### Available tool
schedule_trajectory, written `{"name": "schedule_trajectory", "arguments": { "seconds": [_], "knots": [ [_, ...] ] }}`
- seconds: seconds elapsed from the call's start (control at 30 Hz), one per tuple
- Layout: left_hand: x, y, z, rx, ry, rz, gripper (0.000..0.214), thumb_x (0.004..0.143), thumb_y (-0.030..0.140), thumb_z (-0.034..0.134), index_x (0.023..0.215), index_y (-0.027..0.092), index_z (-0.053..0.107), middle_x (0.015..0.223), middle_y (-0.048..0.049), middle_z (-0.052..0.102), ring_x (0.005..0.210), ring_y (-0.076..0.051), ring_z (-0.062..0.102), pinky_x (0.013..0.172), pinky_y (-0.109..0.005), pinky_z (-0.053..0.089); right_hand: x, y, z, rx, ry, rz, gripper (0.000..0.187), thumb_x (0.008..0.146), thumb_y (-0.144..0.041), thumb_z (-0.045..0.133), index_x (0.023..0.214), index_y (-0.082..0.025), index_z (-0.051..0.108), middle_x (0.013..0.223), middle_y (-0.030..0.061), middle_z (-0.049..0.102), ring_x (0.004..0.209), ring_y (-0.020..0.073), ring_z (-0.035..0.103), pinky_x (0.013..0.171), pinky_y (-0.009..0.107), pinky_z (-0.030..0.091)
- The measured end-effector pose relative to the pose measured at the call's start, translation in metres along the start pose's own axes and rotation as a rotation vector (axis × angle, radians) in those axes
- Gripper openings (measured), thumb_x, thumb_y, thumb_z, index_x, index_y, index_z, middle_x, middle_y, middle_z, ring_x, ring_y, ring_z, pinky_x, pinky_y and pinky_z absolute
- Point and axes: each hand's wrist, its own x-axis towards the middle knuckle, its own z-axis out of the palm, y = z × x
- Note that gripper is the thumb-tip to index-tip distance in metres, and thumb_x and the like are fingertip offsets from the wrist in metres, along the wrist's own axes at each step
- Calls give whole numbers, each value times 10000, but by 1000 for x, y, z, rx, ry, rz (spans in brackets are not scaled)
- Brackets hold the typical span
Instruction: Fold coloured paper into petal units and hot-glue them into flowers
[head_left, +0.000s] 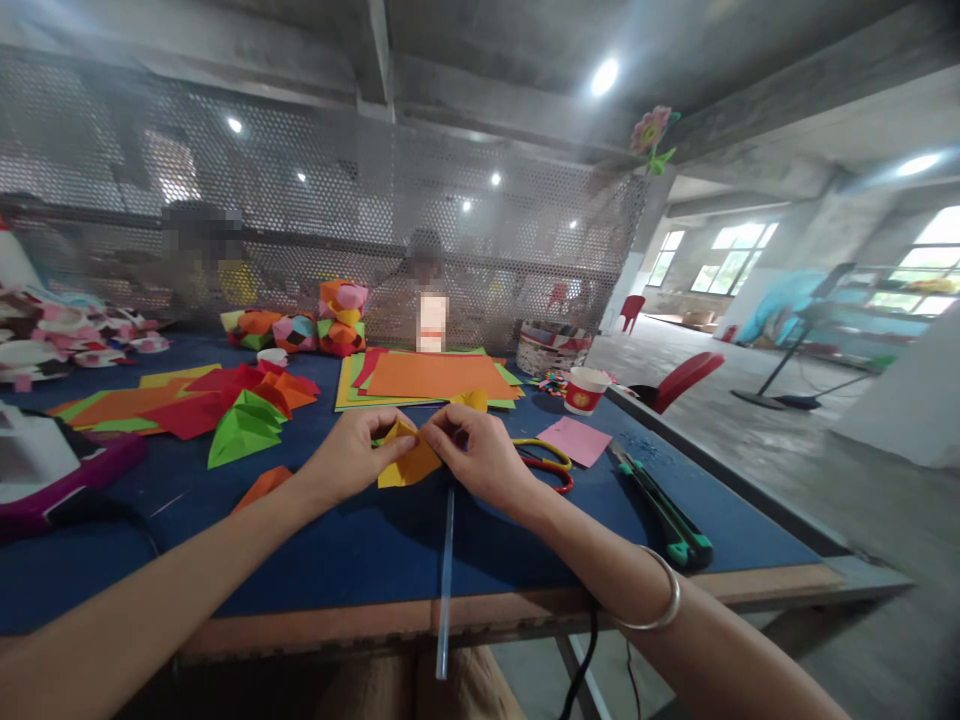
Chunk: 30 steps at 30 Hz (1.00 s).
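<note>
Between my two hands is a folded piece of yellow paper [409, 468], held just above the blue table top. My left hand [365, 452] pinches its left side between thumb and fingers. On the right side, the fingertips of my right hand [474, 450] are closed on the same paper. A clear glue stick [445, 590] lies below the hands and juts past the table's front edge. Scissors [561, 462] with yellow and red handles are partly hidden behind my right hand. Another yellow paper piece [471, 400] shows just beyond it.
Stacked coloured sheets [435, 376] lie ahead. Folded papers, including a green one [246, 430], are at left, near a purple-and-white device [67, 470]. A pink paper [576, 440], a paper cup [585, 390], a green-black utility knife [664, 508] and a woven basket [553, 347] are at right.
</note>
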Motion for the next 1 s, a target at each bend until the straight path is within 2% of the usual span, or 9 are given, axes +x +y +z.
{"name": "schedule_trajectory", "arguments": {
  "seconds": [0.2, 0.33, 0.43, 0.53, 0.67, 0.83, 0.93, 1.0],
  "knots": [
    [1, 2, -1, -43, 11, -57, 385, 685, 571, 740, 745, 193, 703, 721, -29, 721, 701, -219, 662, 672, -315, 536, 1, 4, 1, 35, -9, 3, 204, 957, -253, 529, 825, -163, 656, 780, 23, 681, 717, 135, 583, 654, 239, 413],
    [2, -2, -1, -135, 61, -110, 421, 663, 604, 759, 757, 199, 694, 741, -39, 744, 685, -214, 660, 642, -307, 530, 2, 7, 0, 45, 48, -40, 221, 967, -180, 436, 959, -170, 656, 896, 53, 703, 792, 150, 623, 699, 249, 444],
    [2, -6, -1, -204, 75, -165, 416, 654, 584, 767, 773, 193, 689, 748, -43, 752, 668, -205, 662, 616, -298, 519, 1, 8, -2, 40, 62, -49, 238, 935, -143, 423, 1011, -167, 647, 832, 34, 674, 721, 144, 606, 673, 247, 441],
    [3, -9, -1, -209, 92, -180, 377, 664, 540, 762, 773, 186, 692, 759, -48, 759, 665, -202, 670, 600, -292, 511, 0, 6, -4, 47, 43, -29, 248, 954, -184, 408, 1014, -173, 649, 728, 4, 624, 631, 140, 571, 621, 243, 423],
    [3, -13, -2, -167, 148, -174, 368, 679, 519, 760, 779, 169, 706, 760, -58, 764, 659, -202, 678, 595, -291, 512, -2, 3, -2, 43, -10, 3, 178, 965, -286, 513, 968, -182, 658, 647, -25, 605, 574, 130, 538, 610, 247, 412],
    [4, -14, -2, -193, 182, -145, 390, 668, 538, 769, 785, 175, 688, 751, -53, 751, 687, -207, 681, 636, -306, 532, -2, 4, -1, -36, 11, 36, 113, 941, -291, 615, 945, -180, 635, 731, -7, 654, 657, 136, 575, 647, 257, 418],
    [4, -12, -2, -175, 180, -130, 378, 669, 532, 763, 769, 177, 681, 717, -36, 733, 654, -190, 662, 618, -289, 514, -3, 5, 0, -126, 18, -124, 42, 929, -210, 637, 956, -185, 656, 848, 25, 654, 777, 153, 591, 722, 273, 442],
    [3, -12, -2, -156, 171, -124, 381, 670, 536, 758, 762, 174, 684, 704, -32, 726, 629, -180, 649, 591, -278, 498, -5, 5, 1, -167, -57, -288, 95, 940, -148, 606, 981, -194, 678, 932, 47, 642, 871, 165, 594, 783, 281, 456]
  ]
}}
